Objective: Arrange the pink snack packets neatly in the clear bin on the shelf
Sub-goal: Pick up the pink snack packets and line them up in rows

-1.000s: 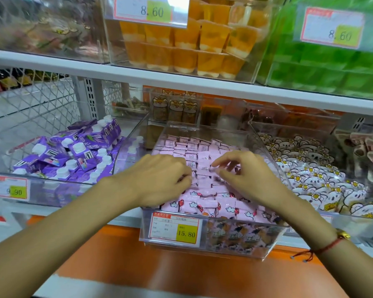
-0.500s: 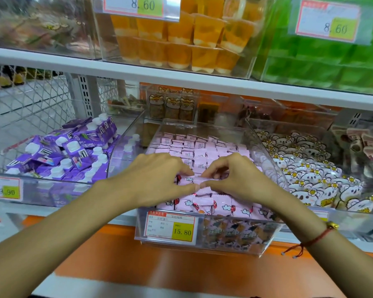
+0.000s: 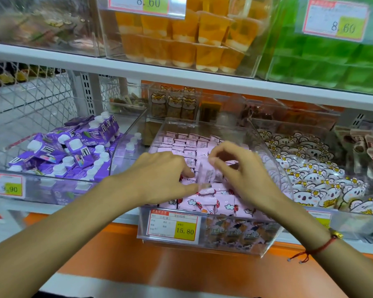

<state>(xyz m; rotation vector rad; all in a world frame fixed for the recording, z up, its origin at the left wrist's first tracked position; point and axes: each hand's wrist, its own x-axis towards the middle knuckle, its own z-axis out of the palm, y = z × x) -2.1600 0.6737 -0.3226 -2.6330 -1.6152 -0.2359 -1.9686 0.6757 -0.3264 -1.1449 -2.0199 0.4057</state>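
Purple drink cartons (image 3: 69,147) are heaped in a bin at centre left of the frame. Beside them, the left hand (image 3: 159,175) is laid palm-down on the pink snack packets (image 3: 190,145), its forefinger and thumb stretched out and nothing gripped. The packets are held in the clear bin (image 3: 274,160) at centre frame, on the shelf (image 3: 181,79). One pink packet (image 3: 206,174) is pinched upright by the curled fingers of the right hand (image 3: 243,171). Koala-printed snacks (image 3: 323,175) are piled at right.
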